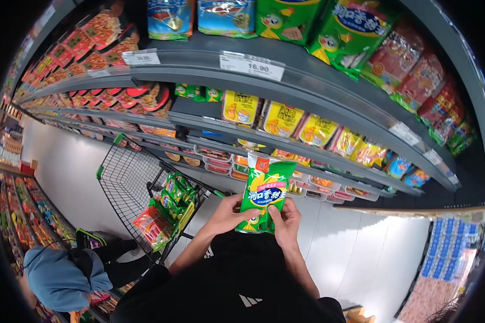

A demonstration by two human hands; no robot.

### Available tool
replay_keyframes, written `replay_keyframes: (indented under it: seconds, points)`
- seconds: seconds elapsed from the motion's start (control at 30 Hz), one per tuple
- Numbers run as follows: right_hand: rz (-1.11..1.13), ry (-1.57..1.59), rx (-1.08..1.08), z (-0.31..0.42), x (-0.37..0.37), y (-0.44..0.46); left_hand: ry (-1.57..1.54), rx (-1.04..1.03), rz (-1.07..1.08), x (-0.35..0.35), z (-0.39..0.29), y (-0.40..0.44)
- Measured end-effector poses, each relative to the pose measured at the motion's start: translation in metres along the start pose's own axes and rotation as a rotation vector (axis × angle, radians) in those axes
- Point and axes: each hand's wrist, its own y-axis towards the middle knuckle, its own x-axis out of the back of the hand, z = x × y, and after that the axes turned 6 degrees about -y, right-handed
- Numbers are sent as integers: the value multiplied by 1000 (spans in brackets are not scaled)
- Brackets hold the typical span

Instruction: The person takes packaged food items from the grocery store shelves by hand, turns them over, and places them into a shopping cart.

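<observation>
A green snack bag (265, 183) with a white top edge and a blue-and-white label is held upright in front of my chest. My left hand (233, 214) grips its left lower side, thumb across the front. On the opposite edge, my right hand (286, 219) is closed with its thumb pressed on the front. To the left stands a black wire shopping cart (125, 171). Inside it lie several green bags (173, 195) and a red-and-clear bag (152, 223).
A grey shelf (194, 59) curves across the front, with green bags (350, 29) on top and yellow packs (283, 119) below. At lower left a person in a blue top (64, 272) stands by another shelf (29, 210). Stacked blue boxes (444, 247) are at right.
</observation>
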Motion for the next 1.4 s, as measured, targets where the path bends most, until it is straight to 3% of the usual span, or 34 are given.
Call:
replay_keyframes:
  seconds: [0.27,0.47,0.57,0.93,1.03,1.07,1.1,1.2,1.3,1.4]
  points:
    - [-115,-64,-30,-2,14,-42,-118,-50,122,-16,27,-3]
    - [-81,-64,-14,-9,11,-49,-120,-108,56,-20,24,-21]
    - [-57,-21,-25,-13,6,-51,22,-7,51,-12,14,-31]
    - [65,-29,-102,-32,-11,-60,-83,-120,-151,-8,45,-69]
    - [225,8,-133,-40,-25,-59,-109,-133,-296,10,60,-81]
    - [300,-24,-144,-38,-37,-62,-131,-148,-362,19,66,-83]
    - [383,-273,-107,-51,-37,-59,-154,-162,-426,27,71,-87]
    - [578,-251,-193,-77,-71,-60,-241,-132,-658,58,59,-109]
    - [793,-785,149,-83,-101,-52,-194,-134,-888,119,94,-126]
    - [1047,-1063,140,-131,-108,-53,-292,-147,-1073,179,126,-138]
